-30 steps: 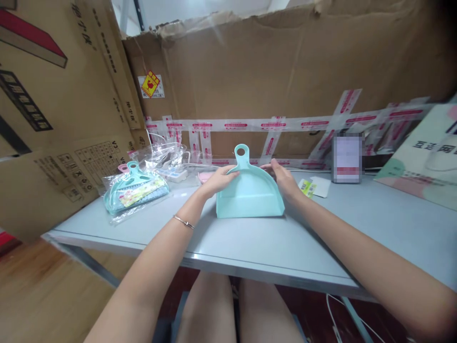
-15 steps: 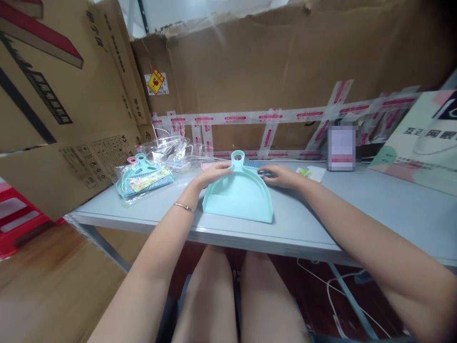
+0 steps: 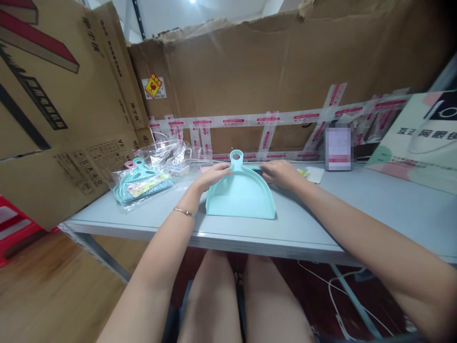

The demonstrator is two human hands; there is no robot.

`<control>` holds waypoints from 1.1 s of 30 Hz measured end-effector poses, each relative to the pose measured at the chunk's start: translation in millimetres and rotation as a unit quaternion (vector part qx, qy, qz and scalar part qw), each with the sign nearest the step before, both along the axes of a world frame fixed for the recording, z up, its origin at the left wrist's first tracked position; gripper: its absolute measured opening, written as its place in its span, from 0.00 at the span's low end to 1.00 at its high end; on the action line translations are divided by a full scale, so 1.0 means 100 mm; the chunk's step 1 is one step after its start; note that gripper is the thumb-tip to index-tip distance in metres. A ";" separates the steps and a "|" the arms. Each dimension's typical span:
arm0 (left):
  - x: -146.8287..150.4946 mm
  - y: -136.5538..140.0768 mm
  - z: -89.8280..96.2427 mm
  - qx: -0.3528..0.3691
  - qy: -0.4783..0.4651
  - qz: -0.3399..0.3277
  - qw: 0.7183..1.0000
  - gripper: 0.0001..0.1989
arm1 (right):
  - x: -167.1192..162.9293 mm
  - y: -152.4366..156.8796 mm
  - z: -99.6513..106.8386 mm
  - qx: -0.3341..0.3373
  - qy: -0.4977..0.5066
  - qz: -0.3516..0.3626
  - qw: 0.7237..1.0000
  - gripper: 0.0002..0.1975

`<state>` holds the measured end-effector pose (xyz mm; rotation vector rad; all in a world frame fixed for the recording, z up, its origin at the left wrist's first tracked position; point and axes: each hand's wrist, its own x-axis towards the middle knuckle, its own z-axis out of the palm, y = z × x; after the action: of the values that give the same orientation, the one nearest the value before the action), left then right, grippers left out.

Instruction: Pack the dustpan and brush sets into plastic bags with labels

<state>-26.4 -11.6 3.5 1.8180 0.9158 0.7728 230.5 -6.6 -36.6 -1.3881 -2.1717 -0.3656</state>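
Observation:
A mint-green dustpan [image 3: 241, 197] rests on the table, its wide mouth towards me and its ring handle pointing away. My left hand [image 3: 216, 175] grips the pan's upper left edge beside the handle, thumb on top. Behind the right side of the pan, my right hand [image 3: 280, 172] is closed round a mint-green brush [image 3: 254, 167], which the pan and fingers mostly cover. Part of a pink thing [image 3: 205, 168] shows behind my left hand; its kind is hidden.
At the left lies a clear-bagged dustpan and brush set [image 3: 143, 183], with crumpled plastic [image 3: 167, 155] behind it. A card [image 3: 314, 175], a phone-like device [image 3: 338, 147] and a printed box [image 3: 414, 138] stand or lie to the right. Large cartons [image 3: 228, 71] wall the back.
My right hand has turned and closed further round the brush, whose blue bristles no longer show. The dustpan has shifted slightly right in view, with my left hand still on it.

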 end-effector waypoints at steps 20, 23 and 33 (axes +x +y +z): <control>0.01 0.05 0.01 0.013 0.013 0.060 0.998 0.14 | -0.43 -0.43 0.35 -0.112 0.347 0.117 0.924 0.14; 0.03 0.03 0.01 0.022 0.012 0.074 0.997 0.11 | -0.58 -0.51 0.32 -0.095 0.301 0.099 0.944 0.11; 0.04 -0.07 0.09 0.059 -0.029 0.044 0.997 0.21 | -0.67 -0.54 0.28 0.005 0.269 0.052 0.962 0.12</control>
<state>-22.0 -18.6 12.5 1.8571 0.9342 0.9465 163.6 -60.2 -8.2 -1.1886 -1.7750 0.0421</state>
